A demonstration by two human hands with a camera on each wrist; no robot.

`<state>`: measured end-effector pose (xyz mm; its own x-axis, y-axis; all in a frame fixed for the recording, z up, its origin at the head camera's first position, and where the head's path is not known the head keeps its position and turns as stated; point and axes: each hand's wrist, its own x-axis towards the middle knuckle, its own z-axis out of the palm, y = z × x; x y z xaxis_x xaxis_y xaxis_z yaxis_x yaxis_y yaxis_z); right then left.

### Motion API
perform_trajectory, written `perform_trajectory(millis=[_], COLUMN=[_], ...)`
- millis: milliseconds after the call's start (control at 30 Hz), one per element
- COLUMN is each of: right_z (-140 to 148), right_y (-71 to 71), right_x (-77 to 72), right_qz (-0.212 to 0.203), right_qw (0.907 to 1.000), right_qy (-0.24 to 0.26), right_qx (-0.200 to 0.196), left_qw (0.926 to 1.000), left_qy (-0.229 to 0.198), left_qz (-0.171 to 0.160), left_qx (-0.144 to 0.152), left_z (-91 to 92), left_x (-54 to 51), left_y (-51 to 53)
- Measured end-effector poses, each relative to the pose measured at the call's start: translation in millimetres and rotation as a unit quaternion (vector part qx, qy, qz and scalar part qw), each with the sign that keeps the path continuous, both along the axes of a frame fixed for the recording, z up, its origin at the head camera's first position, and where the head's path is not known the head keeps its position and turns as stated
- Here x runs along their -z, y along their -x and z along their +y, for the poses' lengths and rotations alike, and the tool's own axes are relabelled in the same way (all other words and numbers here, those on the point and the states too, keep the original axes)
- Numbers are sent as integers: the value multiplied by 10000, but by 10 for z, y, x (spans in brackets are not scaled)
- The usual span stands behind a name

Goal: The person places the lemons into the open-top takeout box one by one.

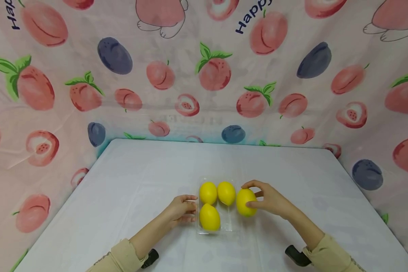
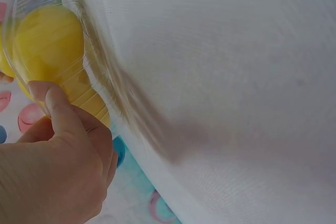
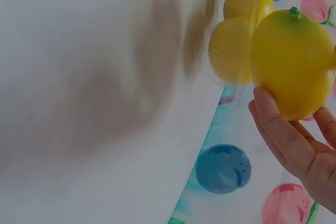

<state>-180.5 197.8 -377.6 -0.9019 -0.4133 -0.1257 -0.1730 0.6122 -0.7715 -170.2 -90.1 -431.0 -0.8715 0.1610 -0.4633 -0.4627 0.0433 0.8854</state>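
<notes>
A clear plastic container [image 1: 227,221] sits on the table with three yellow lemons inside: a back-left lemon [image 1: 208,193], a back-right lemon [image 1: 226,192] and a front-left lemon [image 1: 209,218]. Its front-right part holds no lemon. My left hand [image 1: 183,209] pinches the container's left wall, the thumb at the rim in the left wrist view. My right hand [image 1: 270,198] grips another lemon [image 1: 245,204] just right of the container. In the right wrist view this held lemon [image 3: 291,66] shows its green stem end and is raised off the table.
The white table [image 1: 149,173] reaches back to a fruit-printed cloth [image 1: 190,75], which hangs behind and on both sides. Black wrist straps or mounts [image 1: 297,255] show near the tan sleeves.
</notes>
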Motion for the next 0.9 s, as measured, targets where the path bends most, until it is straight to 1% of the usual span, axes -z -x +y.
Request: perform_trajectory(millis=[133, 300, 500, 567, 733, 800, 833, 900], right_z=[-55, -128, -248, -299, -432, -476, -494, -531], right_y=[-13, -37, -101, -124, -183, -207, -218, -237], right_x=[-14, -20, -3, 8, 38, 50, 57, 78], right_qz=[-40, 13, 352, 521, 1028, 1130, 1150, 1119], right_qw=[9999, 10000, 9990, 9982, 9938, 9924, 9921, 9924], right_qy=[42, 41, 94, 74, -267, -367, -401, -442], right_qx=[-111, -87, -241, -301, -315, -321, -312, -257], left_qw=[10000, 10000, 10000, 10000, 10000, 10000, 9999, 9999], left_qy=[26, 52, 82, 86, 62, 43, -71, -77], left_qz=[-15, -21, -47, -47, -22, -7, 13, 30], left_qx=[-20, -3, 4, -13, -7, 32, 121, 146], left_z=[8, 15, 24, 26, 15, 3, -14, -22], left_x=[-6, -3, -23, -31, -19, -13, -10, -1], left_y=[-12, -2, -7, -11, -7, -4, -2, 1])
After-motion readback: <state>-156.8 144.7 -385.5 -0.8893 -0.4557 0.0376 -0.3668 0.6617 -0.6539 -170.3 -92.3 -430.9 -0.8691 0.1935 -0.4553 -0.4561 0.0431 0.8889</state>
